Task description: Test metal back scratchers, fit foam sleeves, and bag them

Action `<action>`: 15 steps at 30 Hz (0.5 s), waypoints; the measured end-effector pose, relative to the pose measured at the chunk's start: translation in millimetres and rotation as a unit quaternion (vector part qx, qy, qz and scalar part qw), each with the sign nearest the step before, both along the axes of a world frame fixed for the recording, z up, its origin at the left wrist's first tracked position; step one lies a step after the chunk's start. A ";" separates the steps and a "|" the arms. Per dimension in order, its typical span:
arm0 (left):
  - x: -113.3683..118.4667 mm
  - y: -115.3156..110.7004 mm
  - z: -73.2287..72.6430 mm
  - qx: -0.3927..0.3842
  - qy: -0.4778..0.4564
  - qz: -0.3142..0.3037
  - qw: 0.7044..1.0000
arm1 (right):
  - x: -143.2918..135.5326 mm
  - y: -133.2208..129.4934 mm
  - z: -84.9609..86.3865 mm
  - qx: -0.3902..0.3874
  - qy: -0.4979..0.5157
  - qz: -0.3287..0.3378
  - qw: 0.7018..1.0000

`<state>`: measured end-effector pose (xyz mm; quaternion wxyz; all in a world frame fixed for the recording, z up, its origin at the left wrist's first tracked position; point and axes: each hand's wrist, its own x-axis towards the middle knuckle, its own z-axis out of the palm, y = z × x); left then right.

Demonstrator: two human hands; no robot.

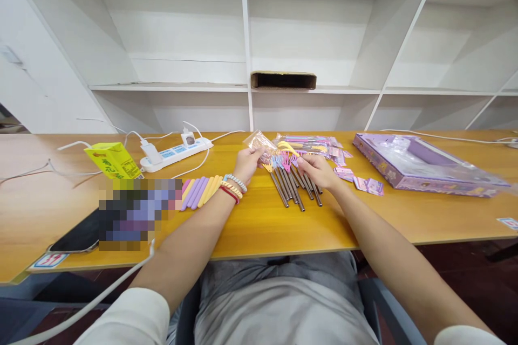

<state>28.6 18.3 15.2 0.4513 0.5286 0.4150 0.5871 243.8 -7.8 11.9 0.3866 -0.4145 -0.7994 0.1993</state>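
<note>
My left hand is closed on a clear plastic bag above the middle of the table. Close by on the right, my right hand pinches a curved yellow piece, whose far end lies near the bag. Below both hands is a bunch of metal rods with pink, blue and yellow tops. Behind them lies a pile of packaged items in clear wrapping. Several purple and yellow sticks lie in a row to the left of my left wrist.
A purple box with plastic inside is at the right, near small printed cards. A white power strip with cables, a yellow-green box and a black phone are at the left. White shelves rise behind the table.
</note>
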 end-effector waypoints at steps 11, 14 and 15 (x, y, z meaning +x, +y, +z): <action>-0.7 -2.3 3.8 -0.070 -0.138 -0.044 0.987 | 0.9 5.3 -5.2 0.058 -0.112 -0.023 0.992; -1.6 -3.4 5.1 -0.085 -0.158 -0.071 0.981 | 0.8 4.7 -4.6 0.063 -0.111 -0.021 0.992; -1.7 -3.8 5.3 -0.089 -0.161 -0.081 0.980 | 0.9 4.8 -4.5 0.066 -0.112 -0.020 0.991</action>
